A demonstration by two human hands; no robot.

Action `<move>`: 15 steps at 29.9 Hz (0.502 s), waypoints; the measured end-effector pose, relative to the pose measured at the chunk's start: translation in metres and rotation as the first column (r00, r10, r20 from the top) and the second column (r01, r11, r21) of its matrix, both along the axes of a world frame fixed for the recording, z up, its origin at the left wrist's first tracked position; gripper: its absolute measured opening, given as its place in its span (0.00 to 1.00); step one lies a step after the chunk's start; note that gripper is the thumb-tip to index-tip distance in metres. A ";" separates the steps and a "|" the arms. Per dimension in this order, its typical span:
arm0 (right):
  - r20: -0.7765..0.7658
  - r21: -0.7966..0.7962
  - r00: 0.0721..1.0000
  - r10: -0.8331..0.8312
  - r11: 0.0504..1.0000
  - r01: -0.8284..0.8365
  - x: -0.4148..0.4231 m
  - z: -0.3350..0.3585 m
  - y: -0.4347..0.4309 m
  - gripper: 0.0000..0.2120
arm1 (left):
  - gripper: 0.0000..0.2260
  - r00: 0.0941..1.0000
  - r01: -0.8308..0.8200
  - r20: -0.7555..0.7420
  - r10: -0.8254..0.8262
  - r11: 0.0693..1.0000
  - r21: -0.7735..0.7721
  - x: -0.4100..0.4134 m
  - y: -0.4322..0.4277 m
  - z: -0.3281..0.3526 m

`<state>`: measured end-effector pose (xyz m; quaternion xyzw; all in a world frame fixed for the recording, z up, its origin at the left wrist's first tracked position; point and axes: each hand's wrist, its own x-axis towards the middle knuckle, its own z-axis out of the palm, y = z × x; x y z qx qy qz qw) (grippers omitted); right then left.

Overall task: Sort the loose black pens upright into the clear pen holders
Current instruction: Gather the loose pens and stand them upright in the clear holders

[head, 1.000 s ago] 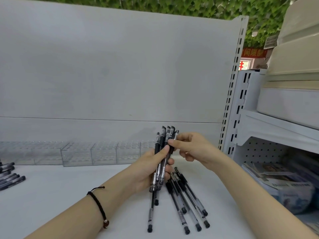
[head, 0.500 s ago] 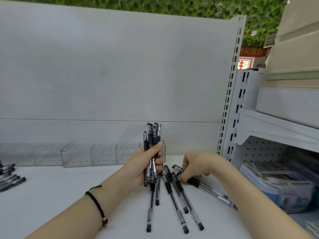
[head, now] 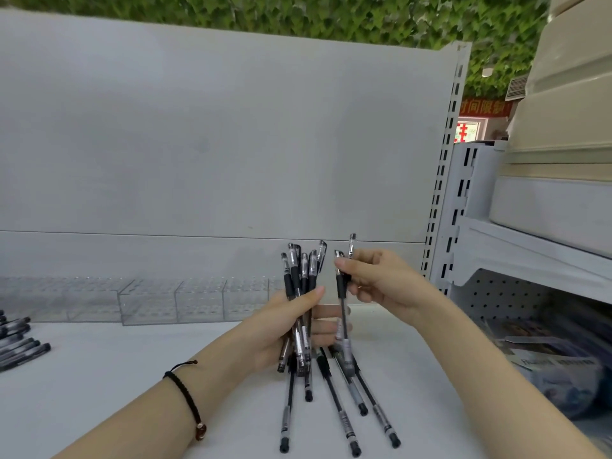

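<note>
Far left, a small pile of black pens (head: 20, 342) lies flat at the edge of the counter (head: 99, 392), untouched. Behind it, the clear pen holders (head: 149, 299) run in a row along the back, and none looks to have a pen in it yet.

Moving to the middle, the left hand (head: 291, 329), with a dark cord bracelet (head: 188, 395) on the wrist, is wrapped round a bundle of pens (head: 299, 286) held roughly upright, caps up. Just beside it, the right hand (head: 381, 283) has its fingers pinched on a pen (head: 341, 293). A second cap pokes up above the knuckles, so it might be two, hard to say. Under both hands, five or so loose pens (head: 341, 402) lie fanned out on the counter.

So I'd call this the gathering step: scoop pens up, collect them in the left fist, nothing sorted yet. The next move probably means tucking that pen in with the bundle, then either grabbing the rest or carrying the lot over to the holders, which sit back and to the left, so it's a bit of a reach.

The surface is plain white, with a pale grey back panel (head: 215, 144) behind it. To the right there's a slotted upright (head: 447, 177), a white shelf (head: 530, 246) carrying stacked beige bins (head: 569, 127), and some packets (head: 546, 359) lower down, too blurry to identify. A fake ivy wall (head: 331, 18) runs along the top.
</note>
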<state>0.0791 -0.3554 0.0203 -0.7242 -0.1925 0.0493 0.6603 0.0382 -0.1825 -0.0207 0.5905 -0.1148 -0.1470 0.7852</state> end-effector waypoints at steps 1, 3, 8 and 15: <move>0.019 0.029 0.999 -0.029 0.999 0.029 0.001 -0.002 0.004 0.05 | 0.14 0.999 0.028 0.032 -0.029 0.999 0.027 0.000 0.000 -0.001; 0.068 0.051 0.994 -0.082 0.996 0.078 0.001 -0.006 0.011 0.05 | 0.13 0.995 0.034 0.088 -0.038 0.999 0.040 0.000 -0.001 0.000; 0.242 0.024 0.960 -0.143 0.990 0.141 -0.008 0.002 0.033 0.06 | 0.11 0.982 -0.064 0.183 0.049 0.995 0.075 -0.004 0.004 0.005; 0.381 -0.132 0.924 -0.037 0.987 0.094 -0.028 0.021 0.073 0.10 | 0.10 0.905 -0.312 0.348 0.244 0.937 0.156 -0.017 0.051 0.010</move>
